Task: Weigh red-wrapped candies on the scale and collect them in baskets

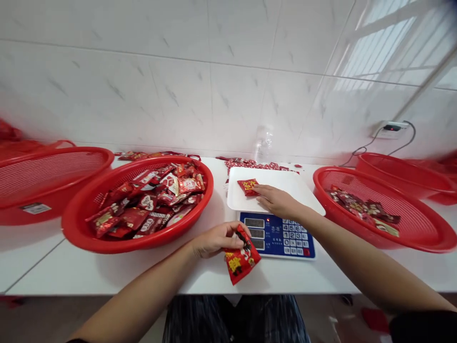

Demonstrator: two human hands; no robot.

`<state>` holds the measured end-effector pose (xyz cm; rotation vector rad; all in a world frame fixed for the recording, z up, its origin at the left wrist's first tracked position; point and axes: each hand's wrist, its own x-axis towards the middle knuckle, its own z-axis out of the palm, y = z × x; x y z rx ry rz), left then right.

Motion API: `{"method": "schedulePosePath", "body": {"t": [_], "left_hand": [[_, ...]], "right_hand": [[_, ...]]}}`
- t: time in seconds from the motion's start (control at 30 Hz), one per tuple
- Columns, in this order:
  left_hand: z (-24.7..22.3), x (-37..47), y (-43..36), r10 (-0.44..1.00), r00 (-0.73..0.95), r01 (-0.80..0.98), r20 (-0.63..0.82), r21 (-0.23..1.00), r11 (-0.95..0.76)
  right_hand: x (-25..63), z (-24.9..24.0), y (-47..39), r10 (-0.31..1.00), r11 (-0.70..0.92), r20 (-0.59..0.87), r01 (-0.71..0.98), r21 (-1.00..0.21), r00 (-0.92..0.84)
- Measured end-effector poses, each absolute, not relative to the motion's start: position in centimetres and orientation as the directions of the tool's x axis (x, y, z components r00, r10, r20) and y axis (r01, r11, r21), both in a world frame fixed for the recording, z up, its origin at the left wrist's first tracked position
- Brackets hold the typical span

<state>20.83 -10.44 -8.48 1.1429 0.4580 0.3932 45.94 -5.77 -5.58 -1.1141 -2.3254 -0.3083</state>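
at the frame's lower centre, my left hand (pixel 214 242) is clamping a red packet (pixel 240 263) between thumb and fingers. right of centre, my right hand (pixel 278 200) is touching a second packet (pixel 246 186) on the white tray (pixel 282 177); i cannot tell if its fingers are gripping.

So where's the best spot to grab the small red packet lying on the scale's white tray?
Probably its right edge, coming from the right: the packet lies flat on the tray, leaving edges to pinch, and the right hand has its fingers there.
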Motion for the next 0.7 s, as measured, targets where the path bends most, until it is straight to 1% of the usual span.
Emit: {"method": "schedulePosePath", "body": {"t": [0.07,0.17,0.27,0.37,0.47,0.57,0.7], "left_hand": [[-8.7,20.4,-10.2,0.488,0.859,-0.036,-0.152,0.935,0.353],[-8.7,19.9,-9.8,0.468,0.870,-0.014,-0.154,0.941,0.337],[-8.4,19.5,-9.5,0.496,0.860,-0.062,-0.119,0.941,0.334],[-8.2,19.1,-9.3,0.506,0.859,-0.080,-0.081,0.954,0.289],[-8.1,18.9,-9.3,0.500,0.864,-0.074,-0.063,0.966,0.249],[-8.1,18.9,-9.4,0.482,0.874,-0.069,-0.069,0.962,0.263],[-8.0,18.9,-9.6,0.470,0.880,-0.074,-0.075,0.954,0.289]], "right_hand": [[45.0,-4.9,-4.5,0.710,0.596,0.495,0.802,-0.043,-0.501],[42.4,-2.3,-3.7,0.778,0.575,0.373,0.812,-0.097,-0.506],[38.3,0.2,-3.2,0.772,0.607,0.334,0.782,-0.139,-0.540],[33.7,1.2,-2.0,0.761,0.632,0.289,0.764,-0.128,-0.581],[30.1,1.1,-0.5,0.757,0.626,0.300,0.776,-0.076,-0.581],[27.5,0.8,0.7,0.739,0.636,0.332,0.769,-0.057,-0.586],[24.5,1.1,1.1,0.659,0.715,0.372,0.698,-0.043,-0.653]]}}
